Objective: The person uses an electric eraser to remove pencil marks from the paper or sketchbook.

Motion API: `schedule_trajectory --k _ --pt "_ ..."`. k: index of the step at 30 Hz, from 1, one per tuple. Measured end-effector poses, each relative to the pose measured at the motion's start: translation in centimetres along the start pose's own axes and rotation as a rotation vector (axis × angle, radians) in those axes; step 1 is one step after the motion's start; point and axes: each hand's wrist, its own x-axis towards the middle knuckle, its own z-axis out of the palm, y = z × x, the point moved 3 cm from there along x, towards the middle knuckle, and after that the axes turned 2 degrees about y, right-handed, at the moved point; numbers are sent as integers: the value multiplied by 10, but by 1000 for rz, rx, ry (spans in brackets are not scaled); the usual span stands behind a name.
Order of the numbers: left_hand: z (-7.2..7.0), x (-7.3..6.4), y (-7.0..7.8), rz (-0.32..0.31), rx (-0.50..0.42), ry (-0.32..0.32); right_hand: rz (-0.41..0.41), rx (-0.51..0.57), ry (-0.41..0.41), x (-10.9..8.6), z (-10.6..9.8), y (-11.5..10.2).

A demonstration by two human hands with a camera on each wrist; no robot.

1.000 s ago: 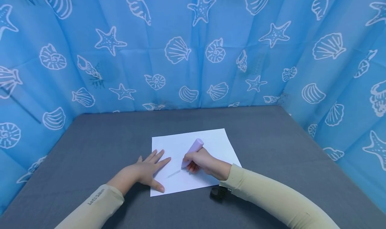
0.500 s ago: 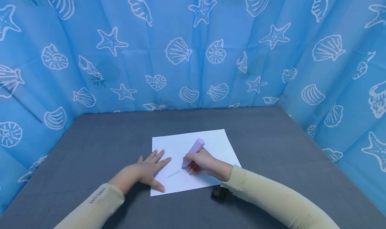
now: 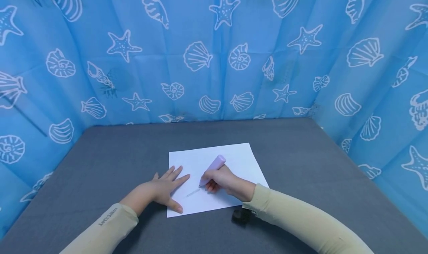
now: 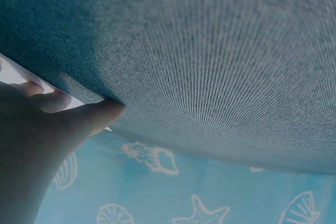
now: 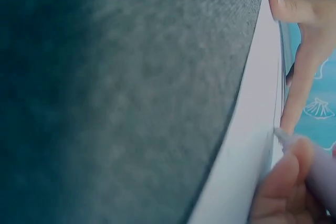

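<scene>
A white sheet of paper (image 3: 239, 153) lies on the grey cloth. My left hand (image 3: 161, 190) rests on its left side with fingers spread; in the left wrist view its thumb (image 4: 100, 115) points past the paper's edge. My right hand (image 3: 229, 179) pinches a thick lavender marker pen (image 3: 216, 163), tilted with its top toward the upper right. The pen's narrow tip touches or nearly touches the paper, at the upper right end of a short thin slanted line (image 3: 192, 193). From the right wrist, the pen (image 5: 321, 174) and curled fingers (image 5: 283, 182) show up close.
Grey cloth (image 3: 117, 153) covers the table around the paper. A blue curtain (image 3: 150, 53) with white shells and starfish hangs behind and at both sides. A small black device (image 3: 241, 216) shows under the right sleeve cuff (image 3: 255, 200).
My right hand and the pen have shifted slightly left, bringing the tip closer to the line's end. The left hand and the paper stay in place.
</scene>
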Motion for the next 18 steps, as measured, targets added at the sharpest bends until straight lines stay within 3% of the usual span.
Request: schedule_trajectory --k 18 --pt "-1 -1 2 -10 15 -1 17 -44 10 -4 2 -3"
